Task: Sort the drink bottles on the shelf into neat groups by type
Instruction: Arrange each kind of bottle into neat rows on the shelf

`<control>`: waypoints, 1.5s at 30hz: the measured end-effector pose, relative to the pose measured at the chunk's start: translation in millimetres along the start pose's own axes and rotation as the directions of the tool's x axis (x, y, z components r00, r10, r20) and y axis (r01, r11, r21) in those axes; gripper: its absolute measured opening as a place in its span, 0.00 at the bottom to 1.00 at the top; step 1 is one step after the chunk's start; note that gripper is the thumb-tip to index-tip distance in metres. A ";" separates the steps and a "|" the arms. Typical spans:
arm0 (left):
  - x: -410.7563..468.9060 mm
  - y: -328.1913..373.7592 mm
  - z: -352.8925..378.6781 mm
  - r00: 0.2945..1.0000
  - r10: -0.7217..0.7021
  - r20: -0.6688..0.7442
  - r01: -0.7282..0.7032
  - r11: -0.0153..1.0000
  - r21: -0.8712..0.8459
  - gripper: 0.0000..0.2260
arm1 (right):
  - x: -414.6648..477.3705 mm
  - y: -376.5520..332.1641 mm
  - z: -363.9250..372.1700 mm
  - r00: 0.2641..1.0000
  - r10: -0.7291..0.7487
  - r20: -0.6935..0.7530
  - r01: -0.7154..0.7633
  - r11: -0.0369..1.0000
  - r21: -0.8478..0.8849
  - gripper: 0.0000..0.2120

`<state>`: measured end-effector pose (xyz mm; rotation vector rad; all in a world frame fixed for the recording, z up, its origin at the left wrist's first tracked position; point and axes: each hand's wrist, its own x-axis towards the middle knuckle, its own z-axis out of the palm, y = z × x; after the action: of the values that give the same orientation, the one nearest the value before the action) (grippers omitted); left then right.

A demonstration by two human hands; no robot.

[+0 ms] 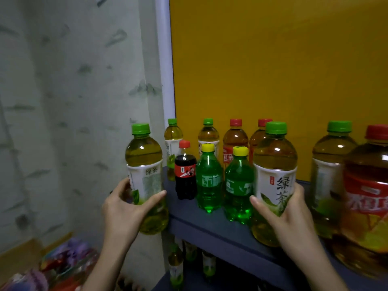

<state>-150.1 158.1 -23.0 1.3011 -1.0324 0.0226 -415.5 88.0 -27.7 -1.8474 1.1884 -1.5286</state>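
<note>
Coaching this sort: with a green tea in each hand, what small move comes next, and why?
Probably set the green tea bottle in the left hand on the shelf beside the two green-capped tea bottles at the back left; their caps and labels look the same, growing one group.

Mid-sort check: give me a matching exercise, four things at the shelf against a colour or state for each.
Things:
1. left hand
2. cola bottle
3. nearer green soda bottle
4. far-right tea bottle

Colours or states:
A. yellow cap
B. amber drink, red cap
C. near-black drink
D. grips a green-cap tea bottle

Pairs: 1-D, 2-C, 3-A, 4-B
</note>
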 end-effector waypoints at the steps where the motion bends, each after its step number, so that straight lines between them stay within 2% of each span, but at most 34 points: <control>1: 12.6 -10.0 4.0 1.000 0.003 0.024 -0.002 1.000 -0.018 0.21 | 2.1 1.8 4.0 0.999 0.010 -0.030 -0.011 1.000 -0.020 0.32; 7: 74.4 -56.2 29.0 0.981 -0.020 0.194 0.031 0.998 -0.055 0.22 | 11.3 0.8 22.2 0.977 0.085 -0.198 -0.106 0.989 -0.100 0.29; 12: 102.7 -81.5 45.3 0.948 -0.045 0.315 0.090 0.987 -0.130 0.29 | 12.4 -1.9 31.0 0.957 0.121 -0.262 -0.163 0.976 -0.145 0.34; 24: 139.5 -121.4 73.0 0.886 0.004 0.465 0.072 0.986 -0.147 0.31 | 9.3 -12.8 45.5 0.932 0.105 -0.348 -0.196 0.951 -0.239 0.35; 26: 136.5 -117.3 70.1 0.905 0.016 0.426 0.028 0.995 -0.097 0.32 | 4.3 -15.5 44.9 0.926 0.136 -0.353 -0.243 0.928 -0.281 0.42; 28: 126.6 -108.0 61.1 0.960 0.093 0.265 -0.078 0.995 -0.066 0.31 | -4.3 -20.9 46.0 0.909 0.156 -0.387 -0.304 0.884 -0.355 0.47; 30: 111.8 -95.9 50.5 0.961 0.259 0.099 -0.246 0.961 -0.129 0.26 | -17.3 -29.4 48.0 0.881 0.079 -0.466 -0.307 0.846 -0.436 0.39; 32: 99.6 -90.5 47.4 0.911 0.395 0.115 -0.368 0.907 -0.206 0.20 | -28.9 -39.6 53.5 0.862 -0.088 -0.500 -0.219 0.824 -0.523 0.33; 33: 96.5 -89.5 49.9 0.888 0.415 0.197 -0.366 0.899 -0.242 0.21 | -31.9 -48.6 58.7 0.857 -0.161 -0.489 -0.152 0.829 -0.538 0.29; 35: 92.8 -87.3 60.5 0.832 0.372 0.412 -0.281 0.922 -0.267 0.27 | -31.9 -65.2 72.2 0.873 -0.217 -0.437 -0.039 0.861 -0.506 0.21; 37: 91.6 -84.5 74.8 0.779 0.322 0.539 -0.231 0.945 -0.231 0.35 | -25.8 -80.2 90.3 0.907 -0.206 -0.368 0.020 0.893 -0.449 0.17; 39: 94.5 -83.5 88.1 0.738 0.257 0.624 -0.145 0.963 -0.225 0.39 | -18.2 -86.5 110.4 0.939 -0.188 -0.287 0.064 0.917 -0.393 0.17; 41: 95.9 -82.4 95.4 0.725 0.184 0.664 -0.054 0.976 -0.211 0.35 | -9.7 -87.6 128.1 0.957 -0.184 -0.224 0.099 0.934 -0.344 0.17; 45: 92.0 -84.3 78.9 0.790 0.171 0.588 -0.027 0.969 -0.246 0.28 | 12.3 -86.7 154.4 0.982 -0.145 -0.119 0.126 0.980 -0.155 0.15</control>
<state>-98.9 20.3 -37.1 1.0553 -1.6042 -0.4528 -241.3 96.5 4.9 -1.9863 1.2874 -1.6988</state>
